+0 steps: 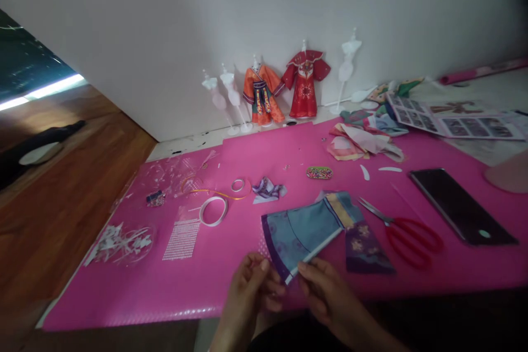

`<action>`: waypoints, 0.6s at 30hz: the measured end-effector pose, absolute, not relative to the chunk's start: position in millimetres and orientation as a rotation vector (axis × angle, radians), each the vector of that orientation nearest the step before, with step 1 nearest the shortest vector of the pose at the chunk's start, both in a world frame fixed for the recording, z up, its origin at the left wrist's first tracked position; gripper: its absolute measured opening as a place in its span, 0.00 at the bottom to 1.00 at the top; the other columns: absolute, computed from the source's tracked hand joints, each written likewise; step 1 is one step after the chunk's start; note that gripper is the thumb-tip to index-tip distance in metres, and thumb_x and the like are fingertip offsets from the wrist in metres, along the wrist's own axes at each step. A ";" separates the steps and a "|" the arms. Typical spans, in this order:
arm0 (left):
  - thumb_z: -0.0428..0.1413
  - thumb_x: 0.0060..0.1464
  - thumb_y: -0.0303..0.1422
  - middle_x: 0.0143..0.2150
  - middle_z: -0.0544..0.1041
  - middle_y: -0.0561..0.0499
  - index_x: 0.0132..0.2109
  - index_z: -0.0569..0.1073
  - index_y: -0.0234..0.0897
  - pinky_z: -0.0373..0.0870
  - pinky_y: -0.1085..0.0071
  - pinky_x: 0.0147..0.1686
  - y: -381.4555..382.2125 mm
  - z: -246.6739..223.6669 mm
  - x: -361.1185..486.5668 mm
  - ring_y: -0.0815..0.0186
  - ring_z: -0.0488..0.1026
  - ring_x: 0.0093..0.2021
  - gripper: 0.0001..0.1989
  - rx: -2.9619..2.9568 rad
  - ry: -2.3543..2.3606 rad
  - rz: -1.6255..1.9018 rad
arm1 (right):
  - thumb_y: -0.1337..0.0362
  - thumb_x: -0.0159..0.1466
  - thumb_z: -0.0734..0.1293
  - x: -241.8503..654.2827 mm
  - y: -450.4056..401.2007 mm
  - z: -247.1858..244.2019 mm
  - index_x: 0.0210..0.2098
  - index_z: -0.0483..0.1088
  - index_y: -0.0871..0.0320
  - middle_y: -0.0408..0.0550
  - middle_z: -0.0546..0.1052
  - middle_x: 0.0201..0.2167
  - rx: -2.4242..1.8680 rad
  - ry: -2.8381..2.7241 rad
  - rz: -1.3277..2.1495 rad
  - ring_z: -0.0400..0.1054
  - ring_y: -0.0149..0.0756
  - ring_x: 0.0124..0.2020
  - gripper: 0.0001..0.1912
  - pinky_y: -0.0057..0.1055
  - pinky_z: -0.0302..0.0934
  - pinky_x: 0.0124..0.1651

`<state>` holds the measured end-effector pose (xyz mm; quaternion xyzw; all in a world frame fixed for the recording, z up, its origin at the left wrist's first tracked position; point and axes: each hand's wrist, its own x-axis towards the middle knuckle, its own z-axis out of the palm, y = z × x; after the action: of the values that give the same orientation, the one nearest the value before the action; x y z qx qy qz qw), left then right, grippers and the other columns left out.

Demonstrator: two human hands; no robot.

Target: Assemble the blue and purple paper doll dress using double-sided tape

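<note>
A small blue doll skirt (305, 231) with a purple hem and a yellow waistband lies across the near part of the pink table cover. A narrow white strip (322, 245) runs along its near edge. My right hand (325, 291) pinches that edge near the hem corner, thumb on top. Beside the same corner is my left hand (253, 283), fingers loosely curled and apart; whether they touch the cloth is unclear. A purple patterned panel (365, 250) extends from the waistband's right end. Red-handled scissors (406, 236) rest just right of it, blades partly spread.
Behind stand dressed doll forms in orange (264, 93) and red (306, 85), plus bare white ones (348, 63). Tape rolls (213, 212), a bead sheet (181, 239) and white trimmings (119, 242) lie left. A phone (462, 206), fabric scraps (363, 140) and a booklet (457, 118) lie right.
</note>
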<state>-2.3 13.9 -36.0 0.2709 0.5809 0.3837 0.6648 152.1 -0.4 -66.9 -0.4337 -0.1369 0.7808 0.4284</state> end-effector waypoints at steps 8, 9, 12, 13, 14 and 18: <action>0.55 0.52 0.57 0.29 0.79 0.44 0.37 0.72 0.32 0.65 0.80 0.11 -5.9 -38.2 12.2 0.70 0.73 0.16 0.28 0.529 1.092 0.573 | 0.42 0.48 0.74 154.2 2.1 -64.1 0.20 0.63 0.59 0.33 0.63 0.12 -1.043 -0.396 1.973 0.44 0.17 0.07 0.27 0.19 0.34 0.09; 0.57 0.51 0.56 0.29 0.79 0.45 0.35 0.72 0.32 0.65 0.80 0.11 -4.9 -38.5 16.1 0.71 0.72 0.15 0.27 0.508 1.099 0.618 | 0.42 0.49 0.73 154.8 2.1 -64.4 0.20 0.63 0.58 0.33 0.62 0.11 -1.031 -0.409 1.973 0.44 0.17 0.07 0.27 0.19 0.34 0.09; 0.64 0.45 0.50 0.23 0.76 0.51 0.30 0.70 0.33 0.64 0.80 0.10 -0.1 -40.8 24.9 0.74 0.67 0.13 0.23 0.492 1.131 0.738 | 0.43 0.51 0.73 156.7 1.5 -67.0 0.20 0.64 0.59 0.34 0.64 0.11 -1.017 -0.432 1.962 0.44 0.17 0.07 0.26 0.20 0.34 0.09; 0.66 0.44 0.48 0.21 0.74 0.52 0.29 0.70 0.33 0.63 0.81 0.10 1.4 -42.1 26.5 0.74 0.66 0.12 0.22 0.502 1.134 0.760 | 0.43 0.51 0.73 157.1 1.2 -68.2 0.21 0.65 0.59 0.34 0.64 0.12 -1.020 -0.432 1.953 0.44 0.17 0.07 0.26 0.19 0.35 0.09; 0.66 0.44 0.47 0.20 0.73 0.53 0.28 0.70 0.33 0.63 0.81 0.10 2.6 -43.5 27.3 0.74 0.66 0.12 0.22 0.518 1.128 0.776 | 0.44 0.51 0.73 157.5 0.9 -69.3 0.22 0.65 0.59 0.34 0.64 0.12 -1.020 -0.430 1.945 0.45 0.17 0.07 0.25 0.19 0.35 0.09; 0.64 0.48 0.46 0.16 0.71 0.54 0.30 0.71 0.33 0.64 0.79 0.13 4.2 -47.0 25.9 0.73 0.66 0.13 0.19 0.622 1.111 0.804 | 0.42 0.51 0.72 157.4 0.2 -70.3 0.23 0.66 0.59 0.34 0.64 0.12 -0.998 -0.438 1.964 0.45 0.18 0.08 0.25 0.20 0.36 0.10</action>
<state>25.9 4.2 -47.0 0.2826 0.5044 0.3652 0.7296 157.4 0.2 -70.3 -0.4005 -0.1758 0.7882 0.4329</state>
